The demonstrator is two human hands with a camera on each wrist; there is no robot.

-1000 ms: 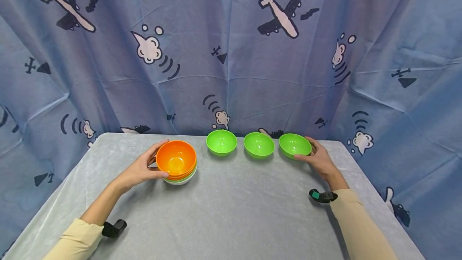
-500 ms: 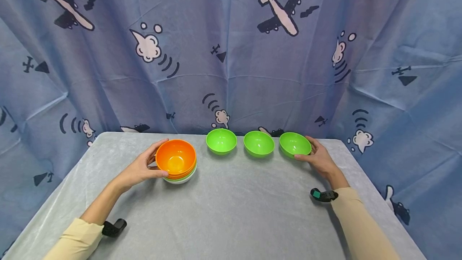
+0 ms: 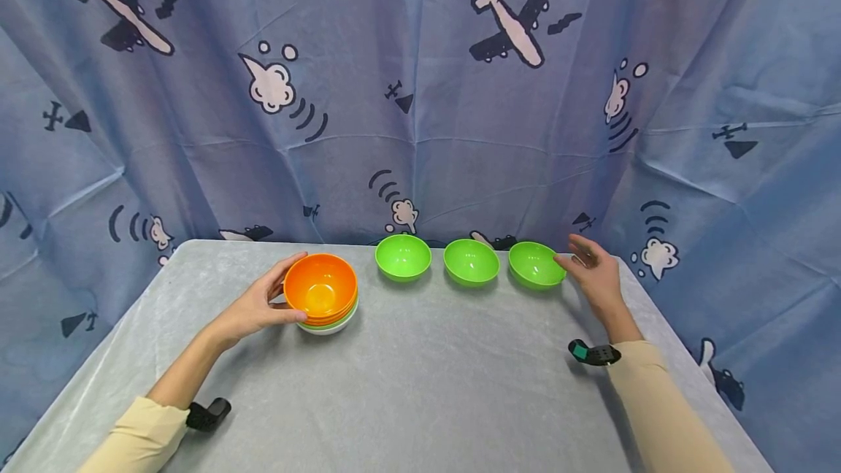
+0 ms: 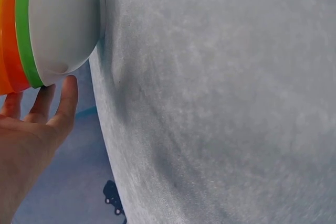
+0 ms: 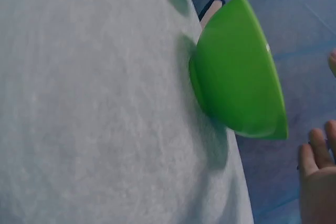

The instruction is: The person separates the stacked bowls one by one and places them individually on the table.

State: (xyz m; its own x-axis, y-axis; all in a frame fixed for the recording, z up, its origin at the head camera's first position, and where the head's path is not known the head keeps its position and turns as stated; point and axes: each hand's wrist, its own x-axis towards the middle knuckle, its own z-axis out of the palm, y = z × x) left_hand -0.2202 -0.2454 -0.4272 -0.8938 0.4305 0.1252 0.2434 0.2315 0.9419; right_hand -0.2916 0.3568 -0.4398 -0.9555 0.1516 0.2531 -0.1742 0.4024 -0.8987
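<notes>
My left hand (image 3: 261, 309) holds the left side of a stack of nested bowls, thumb at the front and fingers behind. An orange bowl (image 3: 320, 286) tops the stack. Below it come more orange rims, then a green bowl (image 4: 24, 30) and a white bowl (image 4: 63, 22) standing on the table. In the left wrist view, fingertips touch the stack's side. To the right, a green bowl (image 3: 535, 266) stands upright on the table. Just beside its right rim is my right hand (image 3: 599, 279), fingers spread and holding nothing; the right wrist view has them apart from that bowl (image 5: 236, 77).
Two more green bowls, the middle one (image 3: 471, 263) and the left one (image 3: 404, 258), stand in a row along the back edge. A grey cloth covers the table (image 3: 420, 385). Behind it hangs a blue patterned curtain (image 3: 355, 93).
My right hand has let go of the rightmost green bowl and drawn back to the right. That bowl stays in place. The left hand and the stack have not moved.
</notes>
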